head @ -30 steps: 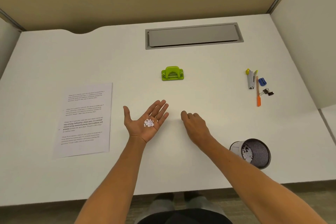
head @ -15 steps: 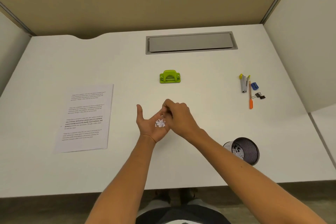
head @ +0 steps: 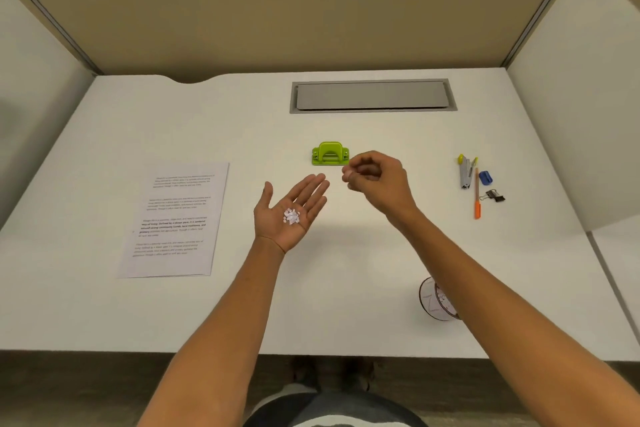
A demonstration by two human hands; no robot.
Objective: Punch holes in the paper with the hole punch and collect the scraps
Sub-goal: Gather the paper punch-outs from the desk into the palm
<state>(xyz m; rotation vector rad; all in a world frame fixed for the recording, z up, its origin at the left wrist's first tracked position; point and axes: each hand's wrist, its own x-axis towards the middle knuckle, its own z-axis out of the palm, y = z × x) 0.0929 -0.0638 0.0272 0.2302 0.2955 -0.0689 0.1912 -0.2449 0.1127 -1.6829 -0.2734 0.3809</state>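
Observation:
My left hand (head: 289,210) lies palm up over the desk, fingers straight, with a small heap of white paper scraps (head: 291,217) in the palm. My right hand (head: 375,182) hovers to its right, raised, fingers curled with thumb and forefinger pinched together; whether a scrap sits between them I cannot tell. The green hole punch (head: 330,153) stands on the desk just beyond and left of the right hand. The printed paper sheet (head: 175,220) lies flat at the left.
A mesh pen cup (head: 437,300) lies on its side near the front edge, partly behind my right forearm. A stapler (head: 465,173), orange pen (head: 477,194), blue sharpener (head: 485,177) and binder clip (head: 496,196) sit at the right. A grey cable flap (head: 372,96) is at the back.
My right hand went to the left palm, then lifted away to the right and up towards the hole punch. The left palm stayed open with the scraps. The view tilted up.

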